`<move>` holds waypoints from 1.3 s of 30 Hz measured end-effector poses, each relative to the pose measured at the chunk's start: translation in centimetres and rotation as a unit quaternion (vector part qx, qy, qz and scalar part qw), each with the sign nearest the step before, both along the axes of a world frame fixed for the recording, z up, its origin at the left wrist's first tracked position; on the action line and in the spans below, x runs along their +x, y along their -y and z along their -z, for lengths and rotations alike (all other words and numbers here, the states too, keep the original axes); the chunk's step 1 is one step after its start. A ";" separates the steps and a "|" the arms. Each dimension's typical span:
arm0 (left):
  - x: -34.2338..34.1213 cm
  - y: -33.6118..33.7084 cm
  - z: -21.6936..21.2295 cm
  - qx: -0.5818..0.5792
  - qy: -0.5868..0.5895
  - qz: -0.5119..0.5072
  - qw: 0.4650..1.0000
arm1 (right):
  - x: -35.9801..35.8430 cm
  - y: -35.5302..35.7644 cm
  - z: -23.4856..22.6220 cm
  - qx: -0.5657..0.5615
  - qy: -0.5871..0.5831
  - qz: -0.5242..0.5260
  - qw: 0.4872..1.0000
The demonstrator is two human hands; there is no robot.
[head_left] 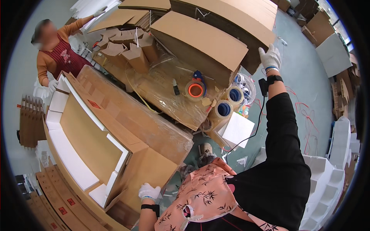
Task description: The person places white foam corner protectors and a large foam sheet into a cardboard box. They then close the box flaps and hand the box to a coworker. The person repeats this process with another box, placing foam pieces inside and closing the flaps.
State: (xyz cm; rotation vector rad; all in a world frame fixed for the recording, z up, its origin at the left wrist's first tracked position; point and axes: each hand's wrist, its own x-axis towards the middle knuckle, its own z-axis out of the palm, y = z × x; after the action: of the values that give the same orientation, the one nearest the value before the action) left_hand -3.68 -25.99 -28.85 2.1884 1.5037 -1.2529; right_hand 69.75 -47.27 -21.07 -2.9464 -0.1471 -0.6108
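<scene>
The big open carton (115,134) lies across the work surface at the lower left, white foam strips (73,161) lining its inner walls, likely to cushion whatever goes in. The left hand (148,191), gloved in white, rests with fingers curled on the carton's near end flap, seemingly steadying it. The right hand (270,57), also gloved, is raised well away with fingers spread and holds nothing, close to the stack of flat cardboard sheets (216,34). Between the two lie tape rolls (223,102) and an orange tape dispenser (195,88) on plastic film. A co-worker in an orange top (58,54) stands at the carton's far end, one hand at its corner.
</scene>
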 end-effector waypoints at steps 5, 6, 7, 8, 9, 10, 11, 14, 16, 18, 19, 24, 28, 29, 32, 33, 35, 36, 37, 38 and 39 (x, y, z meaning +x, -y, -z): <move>2.5 0.4 1.1 0.020 -0.075 -0.033 0.996 | 4.7 0.1 1.5 -0.077 0.028 0.006 0.997; 2.8 0.5 1.1 0.024 -0.075 -0.040 0.996 | 5.3 0.3 1.7 -0.093 0.042 0.011 0.995; 3.0 0.5 1.1 0.029 -0.074 -0.046 0.996 | 5.4 0.6 2.1 -0.111 0.089 -0.011 0.990; 3.1 0.4 1.0 0.034 -0.075 -0.052 0.995 | 5.3 0.9 2.5 -0.110 0.107 -0.035 0.988; 3.4 0.5 1.5 0.048 -0.079 -0.062 0.994 | 5.0 0.9 2.4 -0.110 0.128 -0.059 0.984; 3.4 0.6 1.7 0.049 -0.081 -0.061 0.994 | 4.5 1.0 2.3 -0.110 0.149 -0.083 0.979; 3.2 0.6 1.8 0.050 -0.082 -0.059 0.994 | 3.8 0.9 2.2 -0.066 0.185 -0.105 0.975; 3.3 0.3 1.5 0.043 -0.077 -0.053 0.995 | 1.0 0.7 0.3 0.074 0.274 -0.175 0.943; 3.2 0.1 1.2 0.035 -0.074 -0.051 0.995 | -1.3 0.8 -1.8 0.178 0.307 -0.235 0.905; 3.0 0.1 0.9 0.026 -0.072 -0.050 0.996 | -5.7 1.3 -3.8 0.250 0.298 -0.231 0.892; 2.7 0.1 0.9 0.024 -0.066 -0.048 0.996 | -8.2 1.6 -4.6 0.292 0.284 -0.224 0.885; 1.1 -0.8 1.2 0.011 -0.030 -0.040 0.999 | -23.5 4.1 -7.4 0.670 0.015 -0.183 0.719; -1.5 -0.8 0.2 0.000 0.029 0.002 1.000 | -36.1 5.3 -9.6 0.767 -0.162 -0.227 0.578; -2.2 -1.0 -0.1 -0.010 0.055 0.011 0.998 | -38.9 4.9 -10.4 0.758 -0.169 -0.212 0.593; -6.0 -1.4 -0.5 0.000 0.195 0.089 0.977 | -46.2 4.1 -12.8 0.730 -0.207 -0.229 0.609; -8.4 -1.5 0.3 -0.081 0.315 0.004 0.946 | -48.1 4.1 -13.0 0.722 -0.234 -0.249 0.601; -11.6 -2.3 1.6 -0.229 0.534 -0.157 0.799 | -49.4 4.2 -13.5 0.701 -0.290 -0.296 0.581; -13.1 -2.6 -0.1 -0.277 0.644 -0.206 0.683 | -50.6 4.5 -13.6 0.692 -0.314 -0.307 0.573; -14.6 -2.7 -2.9 -0.316 0.735 -0.250 0.545 | -51.8 4.7 -13.5 0.681 -0.340 -0.320 0.564; -16.4 -3.1 -5.0 -0.305 0.816 -0.259 0.417 | -53.1 4.4 -13.6 0.668 -0.369 -0.333 0.553; -18.2 -3.8 -7.2 -0.288 0.878 -0.259 0.279 | -54.5 4.0 -14.1 0.651 -0.384 -0.336 0.562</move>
State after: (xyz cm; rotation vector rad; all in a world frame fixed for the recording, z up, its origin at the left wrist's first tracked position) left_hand -21.91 -22.16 -21.69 0.8975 0.2620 0.8850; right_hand 15.26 -51.31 -7.01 -1.2364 -0.4329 0.5467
